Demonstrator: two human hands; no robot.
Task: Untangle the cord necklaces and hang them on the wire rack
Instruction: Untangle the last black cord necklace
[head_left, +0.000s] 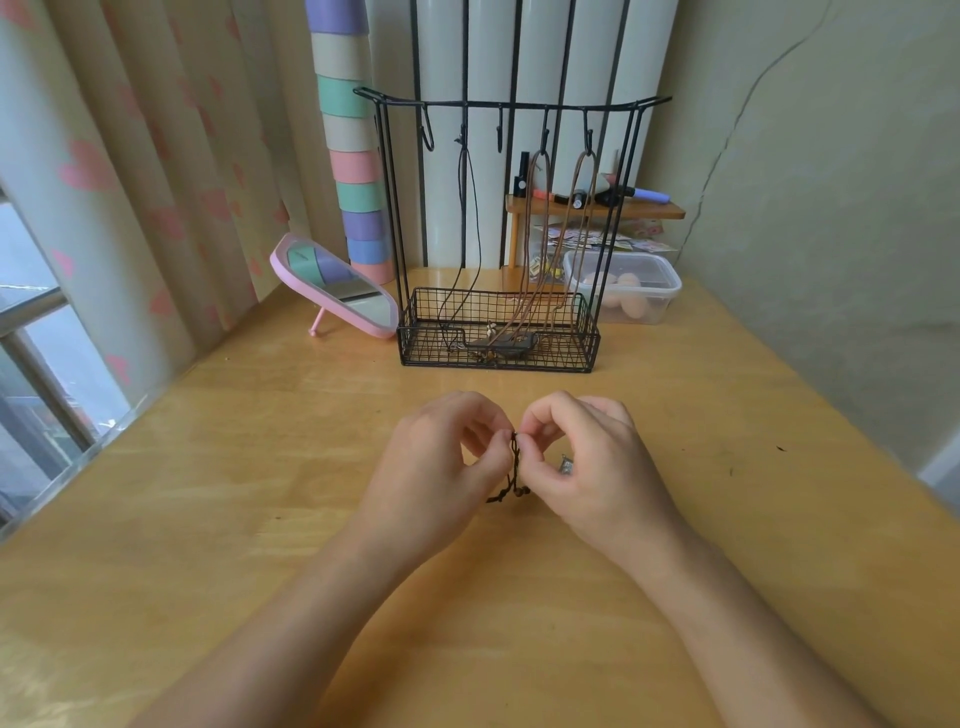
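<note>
Above the tabletop (260, 467), my left hand (441, 467) and right hand (587, 467) each pinch the dark cord necklace (515, 467) in a closed grip; light, limp, best held near the knot.

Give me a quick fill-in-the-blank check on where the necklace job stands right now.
1. Both hands, left hand and right hand, pinch a dark ____ necklace above the table.
2. The wire rack has five hooks, and ____ of them already carry necklaces.
3. The pink mirror stands to the ____ of the rack.

Missing words: cord; three; left
</note>
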